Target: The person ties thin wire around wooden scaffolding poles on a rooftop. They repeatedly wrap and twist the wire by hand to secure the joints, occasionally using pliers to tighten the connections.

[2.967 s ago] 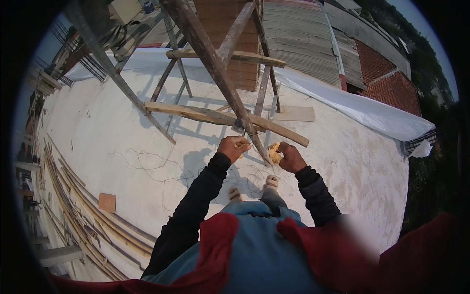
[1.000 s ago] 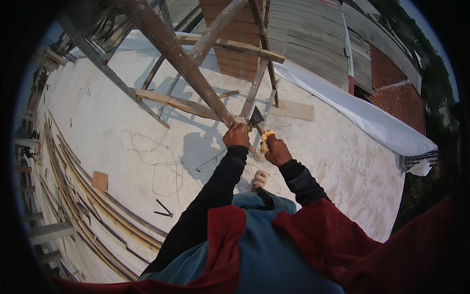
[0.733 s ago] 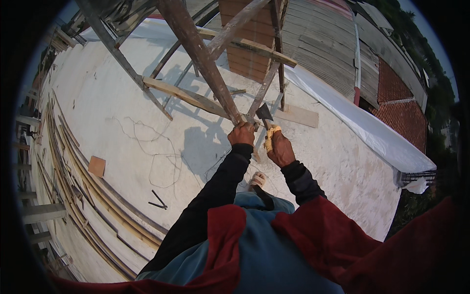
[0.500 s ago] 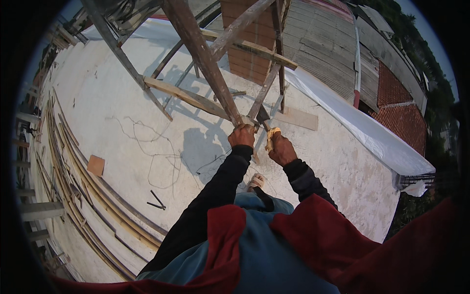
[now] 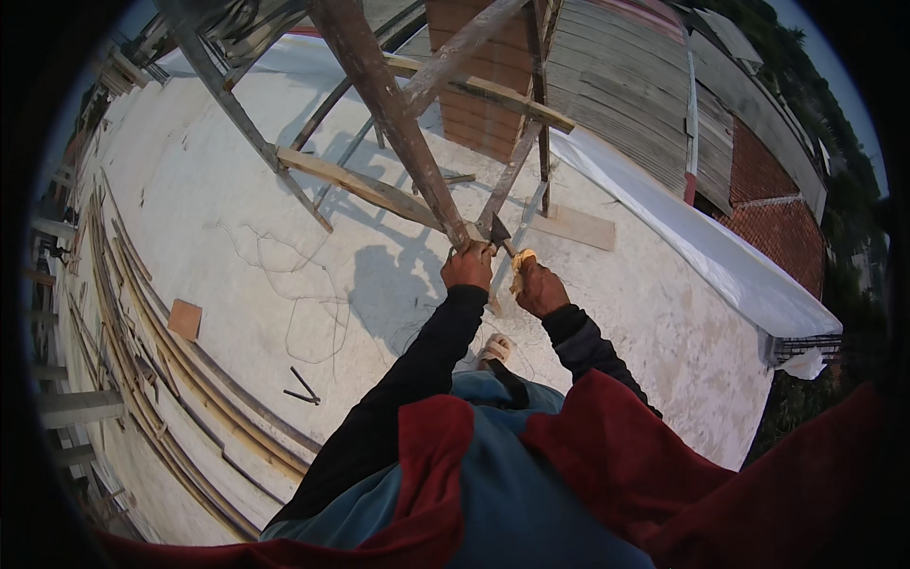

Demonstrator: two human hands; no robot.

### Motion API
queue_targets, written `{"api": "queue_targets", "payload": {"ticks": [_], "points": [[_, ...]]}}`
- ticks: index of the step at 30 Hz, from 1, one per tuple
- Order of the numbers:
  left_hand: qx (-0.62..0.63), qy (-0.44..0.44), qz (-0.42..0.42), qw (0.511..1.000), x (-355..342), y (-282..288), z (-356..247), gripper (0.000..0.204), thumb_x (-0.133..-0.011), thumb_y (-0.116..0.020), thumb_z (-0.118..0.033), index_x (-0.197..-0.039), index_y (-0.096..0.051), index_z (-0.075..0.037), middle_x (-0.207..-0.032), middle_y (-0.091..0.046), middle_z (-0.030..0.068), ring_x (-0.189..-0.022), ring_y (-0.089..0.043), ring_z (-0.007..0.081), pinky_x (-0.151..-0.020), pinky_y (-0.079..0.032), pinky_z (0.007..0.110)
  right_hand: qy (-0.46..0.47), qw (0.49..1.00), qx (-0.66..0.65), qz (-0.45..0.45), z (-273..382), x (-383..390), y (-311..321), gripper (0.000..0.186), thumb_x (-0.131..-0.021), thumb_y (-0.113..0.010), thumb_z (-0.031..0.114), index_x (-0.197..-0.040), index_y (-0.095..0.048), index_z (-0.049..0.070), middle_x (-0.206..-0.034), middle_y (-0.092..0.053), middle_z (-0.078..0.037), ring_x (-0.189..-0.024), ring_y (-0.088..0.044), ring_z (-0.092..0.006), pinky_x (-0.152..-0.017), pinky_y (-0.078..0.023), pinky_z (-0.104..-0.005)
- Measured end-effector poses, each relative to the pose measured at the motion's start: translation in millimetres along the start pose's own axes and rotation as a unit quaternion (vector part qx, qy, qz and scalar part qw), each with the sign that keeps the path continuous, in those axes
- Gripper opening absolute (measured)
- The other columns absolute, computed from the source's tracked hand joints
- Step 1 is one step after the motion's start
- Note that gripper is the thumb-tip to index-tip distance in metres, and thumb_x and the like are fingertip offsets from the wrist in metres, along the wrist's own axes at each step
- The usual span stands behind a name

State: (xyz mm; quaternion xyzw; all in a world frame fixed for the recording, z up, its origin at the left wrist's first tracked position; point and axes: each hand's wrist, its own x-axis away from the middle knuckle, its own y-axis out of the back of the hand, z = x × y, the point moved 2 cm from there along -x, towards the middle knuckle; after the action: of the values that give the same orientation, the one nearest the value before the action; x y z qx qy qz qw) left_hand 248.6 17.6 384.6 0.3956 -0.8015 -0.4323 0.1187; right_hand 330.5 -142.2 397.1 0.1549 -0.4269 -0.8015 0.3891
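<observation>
My left hand (image 5: 466,264) is closed around the lower end of a worn brown post (image 5: 393,123), where a pale wooden crosspiece (image 5: 365,190) and a slanted brace (image 5: 500,190) meet it. Just right of it, my right hand (image 5: 540,287) grips a hand tool with a dark, wedge-shaped metal head (image 5: 500,230). Yellowish wrapping (image 5: 520,269) shows on its handle at my fingers. The head is beside the joint, close to my left fingers; whether it touches the wood I cannot tell. My fingers hide part of the joint.
Long bamboo or wooden poles (image 5: 180,379) lie along the left. Loose wire (image 5: 318,302) curls over the pale floor, near a brown square tile (image 5: 184,321) and dark bent rods (image 5: 303,387). A flat board (image 5: 573,228) lies beyond the frame. White sheeting (image 5: 701,248) borders the right edge, above lower roofs.
The tool's head has swung left, closer to the post's joint. My right hand has shifted slightly left with it, while my left hand keeps its place.
</observation>
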Motion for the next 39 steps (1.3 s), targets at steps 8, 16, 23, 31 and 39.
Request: {"api": "queue_targets", "payload": {"ticks": [8,16,23,31,39], "points": [[-0.032,-0.002,0.016,0.999,9.7,6.6,13.9,0.021,-0.087,-0.072,-0.034,-0.099,-0.075,-0.017,-0.091,-0.074,0.0136,-0.084,-0.071,0.0384,-0.074,-0.055,0.052,0.000,1.000,0.005,0.002,19.1,1.1,14.8,0.040,-0.078,-0.069,0.009,-0.110,-0.048,-0.003,-0.092,-0.067,-0.031,-0.083,-0.067,-0.0493,-0.070,-0.055,-0.0547],[-0.051,-0.097,-0.036,0.993,1.4,-6.7,10.3,0.019,-0.087,-0.072,-0.030,-0.094,-0.074,-0.012,-0.082,-0.071,0.0134,-0.071,-0.070,0.0380,-0.068,-0.055,0.051,0.052,0.995,-0.054,-0.069,34.5,11.7,20.8,0.040,-0.077,-0.070,0.007,-0.109,-0.047,-0.003,-0.093,-0.066,-0.031,-0.083,-0.068,-0.0491,-0.069,-0.055,-0.0540],[-0.067,0.028,0.071,0.995,2.6,-5.7,7.9,0.026,-0.090,-0.070,-0.038,-0.098,-0.075,-0.013,-0.091,-0.072,0.0154,-0.088,-0.071,0.0379,-0.081,-0.053,0.053,0.031,0.999,-0.007,-0.037,21.1,9.5,10.1,0.040,-0.077,-0.070,0.008,-0.109,-0.047,-0.001,-0.092,-0.067,-0.030,-0.082,-0.068,-0.0489,-0.069,-0.055,-0.0544],[-0.054,0.043,0.176,0.982,-5.2,28.8,11.6,0.031,-0.088,-0.070,-0.045,-0.103,-0.077,-0.018,-0.092,-0.074,0.0173,-0.091,-0.070,0.0399,-0.083,-0.056,0.051,0.056,0.998,0.012,0.001,34.5,-0.1,37.6,0.034,-0.085,-0.069,0.014,-0.108,-0.048,-0.001,-0.079,-0.068,-0.027,-0.074,-0.067,-0.0492,-0.064,-0.054,-0.0569],[0.035,-0.093,0.310,0.946,55.7,109.7,59.4,0.024,-0.091,-0.066,-0.036,-0.108,-0.076,-0.022,-0.085,-0.076,0.0068,-0.083,-0.073,0.0301,-0.080,-0.056,0.044,0.007,0.989,0.054,-0.139,39.2,-74.5,44.8,0.030,-0.087,-0.070,0.020,-0.106,-0.057,-0.001,-0.090,-0.068,-0.027,-0.084,-0.068,-0.0473,-0.071,-0.056,-0.0539]]}}
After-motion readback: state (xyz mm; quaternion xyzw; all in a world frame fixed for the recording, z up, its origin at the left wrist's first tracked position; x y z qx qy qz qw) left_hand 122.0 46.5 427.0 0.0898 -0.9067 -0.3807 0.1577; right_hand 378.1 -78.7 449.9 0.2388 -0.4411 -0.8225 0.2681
